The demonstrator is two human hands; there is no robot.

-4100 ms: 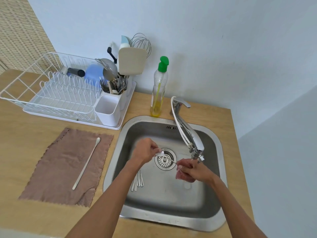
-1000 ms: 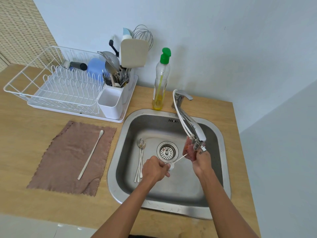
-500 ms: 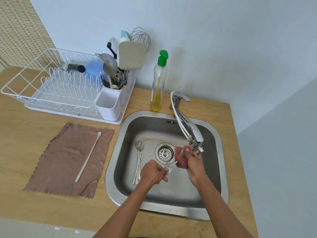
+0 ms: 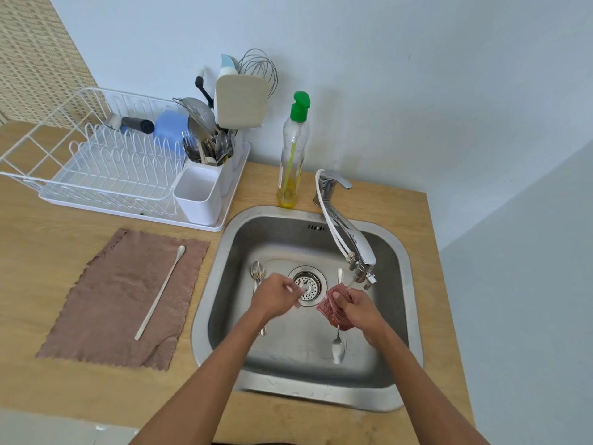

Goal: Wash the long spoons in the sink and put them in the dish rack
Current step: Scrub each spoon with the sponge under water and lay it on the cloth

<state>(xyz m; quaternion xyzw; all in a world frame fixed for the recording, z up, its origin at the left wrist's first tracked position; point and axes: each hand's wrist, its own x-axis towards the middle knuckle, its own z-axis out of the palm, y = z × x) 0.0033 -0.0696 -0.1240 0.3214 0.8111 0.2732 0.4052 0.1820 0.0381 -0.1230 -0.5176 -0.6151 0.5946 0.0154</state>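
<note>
A steel sink point(image 4: 405, 319) holds a few metal long spoons point(image 4: 257, 273) lying left of the drain. My right hand point(image 4: 361, 311) grips a red mesh scrubber point(image 4: 333, 311) wrapped round another long spoon point(image 4: 338, 346), under the tap's spout. That spoon's bowl points toward me and its handle tip sticks out beyond the scrubber. My left hand point(image 4: 276, 295) hovers blurred over the sink beside the drain, fingers loose, holding nothing. A white long spoon point(image 4: 160, 292) lies on the brown cloth point(image 4: 106, 303). The white dish rack point(image 4: 96, 168) stands at the back left.
A white cutlery holder point(image 4: 199, 194) full of utensils stands at the rack's right end. A dish soap bottle point(image 4: 293, 152) stands behind the sink beside the tap point(image 4: 346, 232). The wooden counter point(image 4: 38, 252) ends at a wall on the right.
My left hand has let go of the spoon's bowl and pulled back left. The spoon now points bowl-first toward me, held only through the scrubber in my right hand.
</note>
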